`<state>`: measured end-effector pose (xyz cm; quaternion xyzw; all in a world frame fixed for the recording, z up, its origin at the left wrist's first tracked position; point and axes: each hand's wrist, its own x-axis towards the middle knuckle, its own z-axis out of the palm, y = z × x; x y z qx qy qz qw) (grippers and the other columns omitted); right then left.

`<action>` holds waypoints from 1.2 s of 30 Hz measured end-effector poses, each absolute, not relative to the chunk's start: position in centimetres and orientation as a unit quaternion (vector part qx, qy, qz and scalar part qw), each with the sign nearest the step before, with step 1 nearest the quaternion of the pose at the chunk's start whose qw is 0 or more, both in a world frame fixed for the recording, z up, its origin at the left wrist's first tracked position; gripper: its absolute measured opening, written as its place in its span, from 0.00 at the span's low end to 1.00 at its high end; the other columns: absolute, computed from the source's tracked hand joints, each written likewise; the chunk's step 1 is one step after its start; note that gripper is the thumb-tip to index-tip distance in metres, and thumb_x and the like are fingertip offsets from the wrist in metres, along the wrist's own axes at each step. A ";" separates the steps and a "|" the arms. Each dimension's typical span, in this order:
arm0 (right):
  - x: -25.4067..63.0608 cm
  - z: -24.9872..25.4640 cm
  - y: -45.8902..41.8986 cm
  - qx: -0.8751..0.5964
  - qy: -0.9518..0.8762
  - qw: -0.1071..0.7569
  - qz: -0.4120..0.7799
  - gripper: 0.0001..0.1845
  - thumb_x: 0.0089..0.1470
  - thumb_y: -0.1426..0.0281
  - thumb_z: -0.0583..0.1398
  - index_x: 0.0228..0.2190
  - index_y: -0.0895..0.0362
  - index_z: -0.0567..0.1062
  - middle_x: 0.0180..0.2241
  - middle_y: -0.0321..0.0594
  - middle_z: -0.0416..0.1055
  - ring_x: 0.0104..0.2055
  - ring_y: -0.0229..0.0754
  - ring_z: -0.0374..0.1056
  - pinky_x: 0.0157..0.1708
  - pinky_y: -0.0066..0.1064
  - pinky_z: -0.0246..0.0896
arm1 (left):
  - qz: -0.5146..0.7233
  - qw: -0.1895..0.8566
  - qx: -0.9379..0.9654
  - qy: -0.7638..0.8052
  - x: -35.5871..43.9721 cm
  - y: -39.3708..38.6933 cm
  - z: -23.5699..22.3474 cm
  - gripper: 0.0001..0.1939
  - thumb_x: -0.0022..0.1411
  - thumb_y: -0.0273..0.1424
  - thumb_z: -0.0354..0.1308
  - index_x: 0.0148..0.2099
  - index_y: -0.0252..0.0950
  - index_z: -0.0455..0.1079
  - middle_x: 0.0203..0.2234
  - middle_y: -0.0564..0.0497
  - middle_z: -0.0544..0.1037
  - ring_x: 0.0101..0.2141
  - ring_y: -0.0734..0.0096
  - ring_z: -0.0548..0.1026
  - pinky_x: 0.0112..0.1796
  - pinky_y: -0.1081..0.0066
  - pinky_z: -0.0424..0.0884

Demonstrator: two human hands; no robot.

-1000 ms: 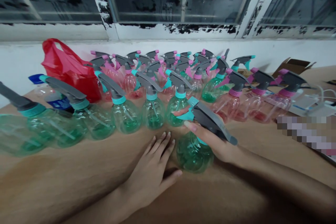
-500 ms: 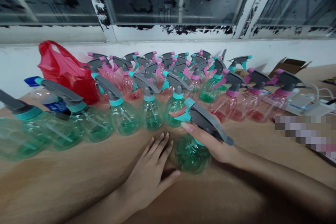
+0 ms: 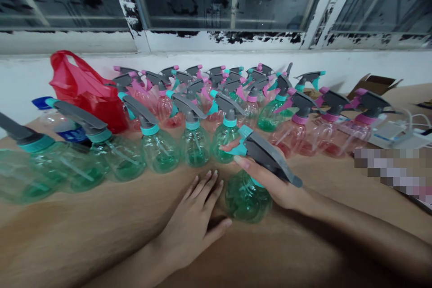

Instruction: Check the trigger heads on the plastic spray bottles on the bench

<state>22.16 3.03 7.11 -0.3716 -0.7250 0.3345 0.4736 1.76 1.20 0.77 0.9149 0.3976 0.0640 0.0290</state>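
Tilting its long axis slightly off vertical, the bottle beside the left hand aims its nozzle away and leftward; the right hand grips its neck, the left lies flat, empty, on the table.

bare hands and forearms, longish nails

no legible text tbh, blue wraparound label on the clear plastic bottle, lettering too blurry
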 end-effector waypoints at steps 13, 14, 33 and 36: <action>22.4 7.0 3.1 -0.360 -0.718 0.482 0.351 0.10 0.58 0.63 0.57 0.42 0.50 0.70 0.29 0.33 0.65 0.28 0.38 0.61 0.30 0.32 0.58 | 0.074 0.016 0.917 0.393 1.7 1.3 0.4 0.35 0.67 0.50 0.44 0.66 0.30 0.51 0.63 0.41 0.53 0.62 0.54 0.51 0.59 0.52 0.52; 22.4 6.9 3.0 -0.358 -0.717 0.484 0.352 0.10 0.58 0.64 0.57 0.43 0.49 0.70 0.29 0.33 0.65 0.29 0.37 0.61 0.31 0.31 0.57 | 0.073 0.015 0.916 0.394 1.7 1.3 0.5 0.35 0.67 0.50 0.44 0.66 0.30 0.51 0.63 0.41 0.53 0.62 0.54 0.51 0.59 0.53 0.52; 22.4 6.9 2.9 -0.364 -0.721 0.475 0.349 0.10 0.58 0.64 0.56 0.43 0.50 0.70 0.27 0.32 0.62 0.26 0.37 0.58 0.28 0.31 0.56 | 0.061 0.008 0.916 0.397 1.7 1.3 0.6 0.35 0.67 0.50 0.44 0.65 0.29 0.52 0.64 0.40 0.52 0.62 0.54 0.51 0.58 0.53 0.53; 22.5 7.0 2.9 -0.365 -0.721 0.475 0.348 0.11 0.57 0.64 0.57 0.43 0.50 0.70 0.28 0.32 0.63 0.27 0.38 0.59 0.30 0.32 0.57 | 0.064 0.004 0.916 0.395 1.7 1.3 0.6 0.35 0.67 0.50 0.44 0.65 0.29 0.53 0.63 0.40 0.53 0.62 0.55 0.51 0.58 0.53 0.53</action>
